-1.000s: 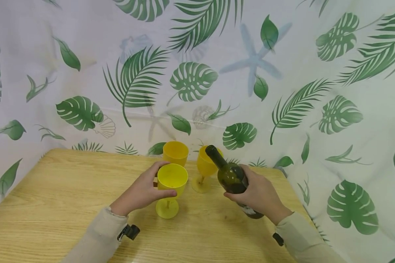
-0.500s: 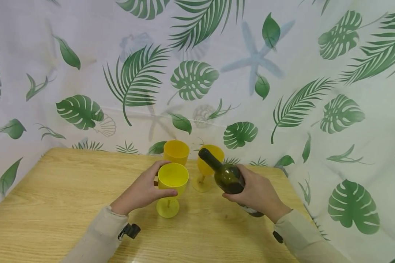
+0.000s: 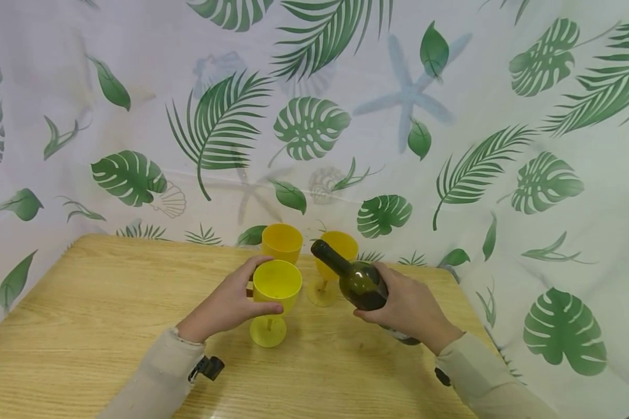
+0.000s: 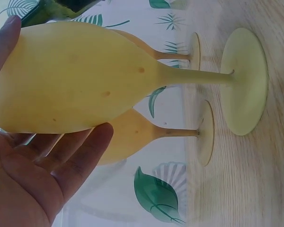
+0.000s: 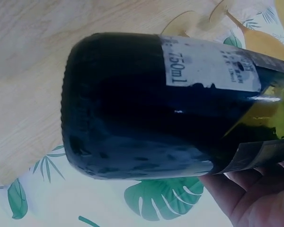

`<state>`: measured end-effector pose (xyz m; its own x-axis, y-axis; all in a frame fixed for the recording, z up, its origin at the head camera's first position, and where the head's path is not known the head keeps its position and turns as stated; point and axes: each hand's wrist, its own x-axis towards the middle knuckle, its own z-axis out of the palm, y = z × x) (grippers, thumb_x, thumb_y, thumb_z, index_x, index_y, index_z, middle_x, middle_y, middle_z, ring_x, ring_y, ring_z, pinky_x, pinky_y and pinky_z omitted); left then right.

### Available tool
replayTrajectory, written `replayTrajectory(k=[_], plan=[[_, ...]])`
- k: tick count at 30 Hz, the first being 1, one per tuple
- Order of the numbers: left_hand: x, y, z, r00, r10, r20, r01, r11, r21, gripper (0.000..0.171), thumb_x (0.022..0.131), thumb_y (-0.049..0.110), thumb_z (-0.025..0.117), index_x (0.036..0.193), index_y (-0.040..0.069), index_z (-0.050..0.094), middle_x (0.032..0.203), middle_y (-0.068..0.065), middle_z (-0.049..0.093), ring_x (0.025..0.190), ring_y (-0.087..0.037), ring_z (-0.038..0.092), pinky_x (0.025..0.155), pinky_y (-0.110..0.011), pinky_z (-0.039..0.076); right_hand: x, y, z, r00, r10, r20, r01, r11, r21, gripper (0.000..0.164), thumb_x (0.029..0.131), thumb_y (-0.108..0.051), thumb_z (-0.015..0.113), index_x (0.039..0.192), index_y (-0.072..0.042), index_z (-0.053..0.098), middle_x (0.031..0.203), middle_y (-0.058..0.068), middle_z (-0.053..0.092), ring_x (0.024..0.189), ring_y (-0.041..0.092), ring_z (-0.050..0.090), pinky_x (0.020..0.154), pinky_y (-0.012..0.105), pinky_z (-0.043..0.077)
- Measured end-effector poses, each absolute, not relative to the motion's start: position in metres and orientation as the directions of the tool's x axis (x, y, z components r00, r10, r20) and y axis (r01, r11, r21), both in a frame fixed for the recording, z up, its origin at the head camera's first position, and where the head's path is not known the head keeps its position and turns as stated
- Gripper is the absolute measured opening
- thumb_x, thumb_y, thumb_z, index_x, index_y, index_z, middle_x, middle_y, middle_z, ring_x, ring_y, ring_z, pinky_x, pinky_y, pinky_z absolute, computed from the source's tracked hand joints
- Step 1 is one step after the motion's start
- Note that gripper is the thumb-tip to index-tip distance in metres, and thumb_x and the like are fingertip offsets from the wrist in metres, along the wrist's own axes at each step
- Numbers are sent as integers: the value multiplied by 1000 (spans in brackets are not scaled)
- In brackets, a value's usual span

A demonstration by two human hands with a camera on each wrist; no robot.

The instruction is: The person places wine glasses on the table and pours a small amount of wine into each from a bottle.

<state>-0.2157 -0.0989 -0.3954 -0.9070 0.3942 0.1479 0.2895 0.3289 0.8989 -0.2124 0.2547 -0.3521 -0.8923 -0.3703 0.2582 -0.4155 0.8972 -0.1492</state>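
My left hand [image 3: 230, 305] holds the bowl of the front yellow goblet [image 3: 276, 284], thumb on the near side and fingers behind. That goblet stands upright, its round foot on the table. In my right hand [image 3: 411, 302] is a dark green glass wine bottle [image 3: 364, 285], gripped round its body and tilted with the mouth to the left. The bottle mouth is up and to the right of the front goblet's rim, apart from it in the head view. The right wrist view shows the bottle's base and a worn white label [image 5: 203, 66] reading 750ml.
Two more yellow goblets stand behind: one at the back left [image 3: 282, 241], one at the back right [image 3: 340, 247], partly covered by the bottle neck. The wooden table [image 3: 110, 302] ends at a white leaf-print curtain [image 3: 314, 70] behind and to the right.
The bottle's neck has swung left and slightly down, nearer the front goblet, and the bottle leans more. The left hand and its goblet have stayed put.
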Motion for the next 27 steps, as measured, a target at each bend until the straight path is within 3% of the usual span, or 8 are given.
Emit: replayTrajectory(k=[27], plan=[[-215,-99,-394,-898,404,176,329,350,877,91,84,42,87,156,21,36,152,-1,48,126,-23,57,104,-52,51,-212,248,-344,-877,-402,263,-439,893,-99,83,69,-60,90,132,-16,57,98,-2,71,73,9,60,62,31,51]])
